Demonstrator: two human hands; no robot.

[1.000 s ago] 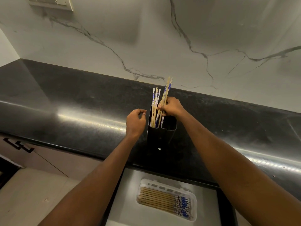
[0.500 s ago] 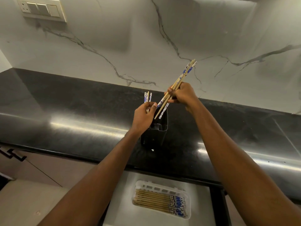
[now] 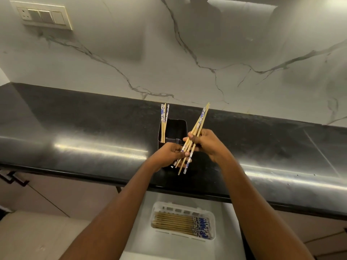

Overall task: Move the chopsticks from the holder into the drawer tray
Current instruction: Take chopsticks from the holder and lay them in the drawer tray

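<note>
A black holder [image 3: 175, 129] stands on the dark counter with a few blue-and-white tipped chopsticks [image 3: 164, 121] upright in its left corner. In front of the holder, both hands grip one tilted bundle of chopsticks [image 3: 199, 122]. My right hand [image 3: 207, 142] clasps the bundle's middle. My left hand [image 3: 170, 153] pinches its lower end. Below the counter edge, a white tray [image 3: 212, 218] lies in the open drawer and holds several chopsticks [image 3: 178, 223] laid flat, blue ends to the right.
The glossy black counter [image 3: 75, 132] runs across the view under a marble wall with a switch plate [image 3: 42, 15] at the top left. The open drawer's pale floor [image 3: 169, 248] surrounds the tray. Cabinet fronts with dark handles [image 3: 16, 180] sit at the lower left.
My right hand has lifted a bundle of chopsticks out of the holder and brought it down in front. My left hand has come off the holder and taken the bundle's lower end.
</note>
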